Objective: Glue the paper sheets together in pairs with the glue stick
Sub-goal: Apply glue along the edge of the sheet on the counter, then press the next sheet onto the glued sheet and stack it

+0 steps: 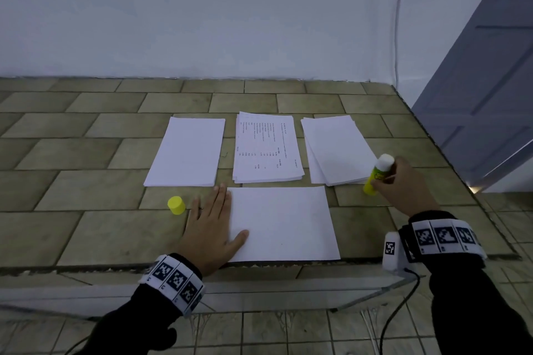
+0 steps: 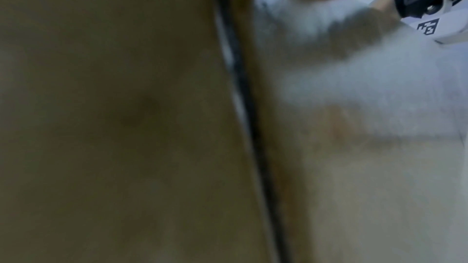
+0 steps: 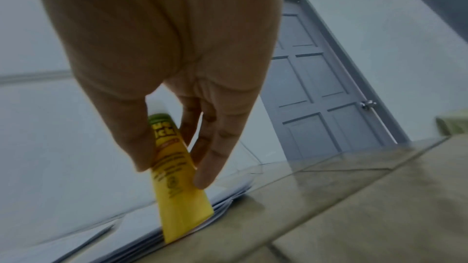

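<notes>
Right hand (image 1: 403, 181) pinching the glue stick (image 1: 377, 174) between thumb and fingers, uncapped, white glue end up, yellow base down at the near edge of the right-hand paper stack (image 1: 337, 147). From the right wrist: label lettering on the smooth yellow tube (image 3: 174, 171), base touching fanned sheet edges (image 3: 228, 199), plus a grey panelled door (image 3: 316, 87). Left hand (image 1: 212, 225) spread flat, fingers straight, thumb pressing the left edge of the single blank sheet (image 1: 284, 223) lying crosswise near the table's front. Left wrist view blurred, nearly useless. Only from the head: round yellow cap (image 1: 176, 205) just left of the fingers, a blank stack (image 1: 187, 151), a printed stack (image 1: 266, 147), matte tile-patterned tabletop (image 1: 72, 153).
</notes>
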A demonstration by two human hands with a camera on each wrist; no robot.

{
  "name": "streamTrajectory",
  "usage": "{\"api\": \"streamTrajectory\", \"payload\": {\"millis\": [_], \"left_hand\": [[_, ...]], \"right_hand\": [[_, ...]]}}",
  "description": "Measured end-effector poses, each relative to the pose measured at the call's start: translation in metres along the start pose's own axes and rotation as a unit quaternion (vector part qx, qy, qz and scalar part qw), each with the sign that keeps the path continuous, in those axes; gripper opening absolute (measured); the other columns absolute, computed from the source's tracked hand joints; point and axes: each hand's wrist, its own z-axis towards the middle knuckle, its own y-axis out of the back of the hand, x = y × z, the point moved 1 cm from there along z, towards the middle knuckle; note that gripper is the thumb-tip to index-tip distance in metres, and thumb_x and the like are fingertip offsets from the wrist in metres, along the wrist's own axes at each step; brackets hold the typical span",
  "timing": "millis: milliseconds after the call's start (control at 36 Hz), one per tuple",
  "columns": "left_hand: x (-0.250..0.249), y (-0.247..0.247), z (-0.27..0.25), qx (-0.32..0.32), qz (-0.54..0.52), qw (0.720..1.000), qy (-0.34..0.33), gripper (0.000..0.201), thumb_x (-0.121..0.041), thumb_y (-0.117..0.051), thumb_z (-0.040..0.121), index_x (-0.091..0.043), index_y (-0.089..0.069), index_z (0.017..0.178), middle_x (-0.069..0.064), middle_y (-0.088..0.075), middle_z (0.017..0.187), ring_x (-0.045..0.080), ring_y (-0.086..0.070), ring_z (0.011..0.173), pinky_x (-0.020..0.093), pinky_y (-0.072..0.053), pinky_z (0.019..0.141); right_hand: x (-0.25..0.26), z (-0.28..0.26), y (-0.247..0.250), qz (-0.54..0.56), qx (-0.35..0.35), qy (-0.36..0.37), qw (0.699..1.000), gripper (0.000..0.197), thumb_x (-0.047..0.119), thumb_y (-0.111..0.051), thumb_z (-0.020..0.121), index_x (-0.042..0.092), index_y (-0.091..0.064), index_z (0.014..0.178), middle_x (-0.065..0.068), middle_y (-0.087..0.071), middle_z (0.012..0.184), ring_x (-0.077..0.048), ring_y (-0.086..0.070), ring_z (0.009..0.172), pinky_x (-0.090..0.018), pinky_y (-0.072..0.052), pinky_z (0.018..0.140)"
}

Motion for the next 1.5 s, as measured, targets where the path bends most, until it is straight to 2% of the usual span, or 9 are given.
{"api": "streamTrajectory", "payload": {"millis": [194, 278, 417, 583, 750, 833, 972, 1167, 1500], "left_hand": [[-0.002, 0.004, -0.001, 0.021, -0.001, 1.000, 0.005, 0.102, -0.077, 0.005, 0.085, -0.003, -0.011, 0.154, 0.009, -0.003, 0.162, 0.018, 0.001, 0.149, 0.049, -0.001, 0.120], [-0.003, 0.006, 0.000, 0.021, 0.006, 1.000, 0.004, 0.095, -0.072, -0.003, 0.092, 0.000, -0.022, 0.152, 0.014, -0.016, 0.161, 0.021, -0.008, 0.148, 0.046, -0.003, 0.118], [-0.005, 0.010, -0.002, 0.031, -0.003, 0.999, 0.011, 0.099, -0.074, 0.006, 0.088, -0.003, -0.012, 0.154, 0.010, -0.004, 0.162, 0.014, 0.006, 0.147, 0.047, 0.000, 0.118], [-0.005, 0.010, -0.002, 0.042, -0.028, 0.999, 0.015, 0.101, -0.075, 0.013, 0.084, -0.005, -0.003, 0.154, 0.006, 0.006, 0.161, 0.014, 0.009, 0.147, 0.044, 0.005, 0.118], [-0.005, 0.012, -0.003, 0.053, -0.047, 0.997, 0.019, 0.102, -0.077, 0.021, 0.077, -0.009, 0.008, 0.151, 0.001, 0.017, 0.158, 0.012, 0.017, 0.147, 0.038, 0.014, 0.116], [-0.004, 0.011, -0.003, 0.053, -0.052, 0.997, 0.025, 0.098, -0.077, 0.021, 0.077, -0.011, 0.013, 0.150, 0.000, 0.020, 0.158, 0.011, 0.018, 0.146, 0.036, 0.015, 0.116], [-0.003, 0.010, -0.004, 0.046, -0.071, 0.996, 0.029, 0.093, -0.076, 0.020, 0.078, -0.017, 0.017, 0.149, -0.002, 0.020, 0.159, 0.011, 0.018, 0.147, 0.036, 0.013, 0.118], [-0.004, 0.011, -0.004, 0.036, -0.084, 0.995, 0.024, 0.087, -0.075, 0.019, 0.079, -0.023, 0.017, 0.148, -0.005, 0.020, 0.159, 0.010, 0.018, 0.148, 0.037, 0.011, 0.119], [-0.002, 0.009, -0.004, 0.029, -0.091, 0.995, 0.023, 0.084, -0.075, 0.016, 0.081, -0.027, 0.014, 0.150, -0.008, 0.014, 0.160, 0.009, 0.014, 0.149, 0.038, 0.008, 0.120]], "right_hand": [[-0.006, 0.003, -0.004, 0.012, -0.022, -0.035, 0.999, 0.038, 0.009, -0.071, 0.082, -0.001, -0.051, 0.112, -0.019, -0.059, 0.100, -0.028, -0.051, 0.085, -0.037, -0.042, 0.072], [-0.006, 0.001, -0.004, 0.022, -0.027, -0.048, 0.998, 0.037, 0.010, -0.074, 0.080, 0.001, -0.051, 0.108, -0.012, -0.055, 0.092, -0.027, -0.050, 0.083, -0.036, -0.041, 0.070], [-0.004, -0.013, -0.004, -0.043, 0.060, -0.126, 0.989, 0.043, 0.030, -0.075, 0.080, 0.010, -0.045, 0.055, -0.006, -0.045, 0.055, -0.018, -0.042, 0.053, -0.029, -0.028, 0.052], [0.032, -0.033, -0.021, -0.054, 0.172, -0.029, 0.983, 0.019, 0.021, -0.067, 0.086, 0.003, -0.067, 0.081, -0.010, -0.067, 0.079, -0.015, -0.057, 0.063, -0.029, -0.047, 0.063], [0.069, -0.010, -0.046, -0.054, 0.070, 0.089, 0.992, 0.014, 0.004, -0.056, 0.089, 0.005, -0.061, 0.102, -0.009, -0.063, 0.099, -0.025, -0.058, 0.096, -0.030, -0.046, 0.081], [0.074, 0.007, -0.057, -0.135, 0.083, 0.066, 0.985, 0.025, 0.005, -0.048, 0.095, 0.002, -0.050, 0.120, -0.015, -0.055, 0.120, -0.029, -0.052, 0.113, -0.031, -0.041, 0.091], [0.074, 0.020, -0.071, -0.228, 0.129, -0.020, 0.965, 0.027, 0.021, -0.051, 0.096, 0.004, -0.047, 0.116, -0.018, -0.054, 0.123, -0.035, -0.054, 0.113, -0.044, -0.047, 0.097], [0.067, 0.030, -0.072, -0.218, 0.147, -0.032, 0.964, 0.043, 0.036, -0.055, 0.094, 0.002, -0.047, 0.120, -0.019, -0.052, 0.125, -0.036, -0.049, 0.117, -0.042, -0.044, 0.097], [0.066, 0.033, -0.060, -0.228, 0.127, 0.000, 0.965, 0.037, 0.021, -0.065, 0.089, 0.010, -0.053, 0.122, -0.013, -0.053, 0.124, -0.030, -0.051, 0.115, -0.040, -0.044, 0.098]]}}
